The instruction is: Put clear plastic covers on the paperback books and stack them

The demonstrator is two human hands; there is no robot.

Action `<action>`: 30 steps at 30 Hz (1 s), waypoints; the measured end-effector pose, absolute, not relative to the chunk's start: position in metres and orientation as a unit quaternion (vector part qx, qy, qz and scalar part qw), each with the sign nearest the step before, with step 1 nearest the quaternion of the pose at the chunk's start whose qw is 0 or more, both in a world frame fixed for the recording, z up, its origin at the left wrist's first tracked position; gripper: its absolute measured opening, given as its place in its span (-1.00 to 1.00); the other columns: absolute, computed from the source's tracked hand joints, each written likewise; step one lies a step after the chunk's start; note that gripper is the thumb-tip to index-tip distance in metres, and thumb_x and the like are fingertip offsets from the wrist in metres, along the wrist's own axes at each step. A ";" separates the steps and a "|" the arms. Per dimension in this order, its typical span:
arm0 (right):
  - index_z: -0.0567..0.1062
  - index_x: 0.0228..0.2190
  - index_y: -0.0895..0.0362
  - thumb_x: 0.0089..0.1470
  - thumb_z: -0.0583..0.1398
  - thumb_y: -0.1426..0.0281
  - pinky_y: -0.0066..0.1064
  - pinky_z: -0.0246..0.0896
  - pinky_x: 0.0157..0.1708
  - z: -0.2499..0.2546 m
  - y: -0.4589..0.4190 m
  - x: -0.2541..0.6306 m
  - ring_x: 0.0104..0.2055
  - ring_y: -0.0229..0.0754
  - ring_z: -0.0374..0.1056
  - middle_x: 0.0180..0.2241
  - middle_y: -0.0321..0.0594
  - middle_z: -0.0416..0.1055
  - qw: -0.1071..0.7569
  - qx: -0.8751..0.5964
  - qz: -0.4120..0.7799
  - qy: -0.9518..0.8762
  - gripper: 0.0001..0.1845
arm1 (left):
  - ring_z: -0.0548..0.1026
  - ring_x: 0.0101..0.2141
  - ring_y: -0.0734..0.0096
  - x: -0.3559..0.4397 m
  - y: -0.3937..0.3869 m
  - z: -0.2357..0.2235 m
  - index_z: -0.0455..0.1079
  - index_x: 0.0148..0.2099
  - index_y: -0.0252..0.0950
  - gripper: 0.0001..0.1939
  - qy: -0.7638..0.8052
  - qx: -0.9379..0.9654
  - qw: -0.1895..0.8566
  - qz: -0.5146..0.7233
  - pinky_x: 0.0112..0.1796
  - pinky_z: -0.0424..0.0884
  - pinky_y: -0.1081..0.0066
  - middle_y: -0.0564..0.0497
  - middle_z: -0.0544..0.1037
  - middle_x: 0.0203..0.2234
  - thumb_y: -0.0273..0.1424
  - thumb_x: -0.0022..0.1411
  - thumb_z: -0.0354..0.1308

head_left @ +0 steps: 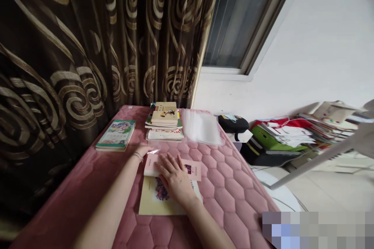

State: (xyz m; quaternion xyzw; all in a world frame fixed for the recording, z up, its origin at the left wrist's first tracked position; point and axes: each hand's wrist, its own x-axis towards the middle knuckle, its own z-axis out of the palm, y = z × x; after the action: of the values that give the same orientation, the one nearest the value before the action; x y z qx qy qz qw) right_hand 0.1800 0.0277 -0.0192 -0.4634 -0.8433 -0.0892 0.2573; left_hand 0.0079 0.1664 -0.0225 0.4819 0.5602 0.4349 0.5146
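My right hand [174, 177] lies flat with spread fingers on a pale pink book [148, 164], part of whose cover shows past the fingertips. Under that book is a larger pale yellow book [147, 198] with a dark printed figure; my right wrist crosses its corner. At the far left corner of the pink book, my left hand [143, 150] has its fingers closed on a shiny bit of clear plastic cover [154, 151]. Most of that plastic is hard to make out against the bedding. A bracelet circles my left wrist.
The books lie on a pink quilted mattress [210, 186]. Farther off are a stack of books [164, 113], a pile of clear plastic sleeves [203, 128] and a green-edged book [116, 134]. Dark curtains [157, 39] hang behind; a black case [233, 123] and paper piles [288, 134] stand right.
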 end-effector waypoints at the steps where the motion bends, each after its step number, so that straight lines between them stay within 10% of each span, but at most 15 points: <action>1: 0.25 0.15 -0.06 0.20 0.08 0.38 0.11 -0.14 0.21 -0.020 0.028 0.180 0.27 0.02 -0.01 0.23 -0.21 0.13 0.262 -0.463 -0.093 -0.842 -0.52 | 0.42 -0.57 0.36 0.010 0.165 -0.021 0.37 -0.59 -0.35 -0.69 0.551 0.485 0.520 0.438 -0.47 0.31 0.37 0.06 0.44 -0.70 -0.30 -0.37 0.39; 8: 0.12 0.21 -0.10 0.21 0.06 0.38 0.10 -0.13 0.22 -0.023 0.028 0.180 0.28 0.02 -0.02 0.25 -0.23 0.08 0.257 -0.474 -0.092 -0.837 -0.44 | 0.51 -0.35 0.27 0.010 0.119 -0.014 0.42 -0.38 -0.32 -0.56 0.480 0.489 0.534 0.495 -0.31 0.40 0.35 -0.02 0.56 -0.46 -0.03 -0.14 0.27; 20: 0.04 0.24 -0.11 0.22 0.06 0.38 0.03 -0.08 0.22 -0.030 0.027 0.179 0.29 0.00 -0.05 0.26 -0.24 0.05 0.244 -0.472 -0.095 -0.842 -0.41 | 0.51 -0.34 0.34 0.016 0.081 -0.029 0.34 -0.05 -0.34 -0.44 0.415 0.474 0.574 0.523 -0.30 0.40 0.41 -0.02 0.56 -0.36 -0.17 -0.08 0.30; 30: 0.35 0.09 0.00 0.17 0.06 0.49 -0.03 0.04 0.19 -0.023 0.028 0.188 0.27 -0.04 -0.01 0.20 -0.15 0.17 0.286 -0.471 -0.034 -0.834 -0.55 | 0.47 -0.32 0.34 0.016 0.077 -0.032 0.24 0.09 -0.34 -0.40 0.439 0.507 0.508 0.540 -0.27 0.38 0.40 -0.01 0.52 -0.34 -0.17 0.04 0.21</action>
State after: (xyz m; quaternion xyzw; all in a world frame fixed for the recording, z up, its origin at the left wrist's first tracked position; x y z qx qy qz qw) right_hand 0.1879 0.0285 -0.0231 -0.4709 -0.8340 -0.0339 0.2856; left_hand 0.0156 0.0766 -0.0324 0.5065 0.4393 0.5404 0.5084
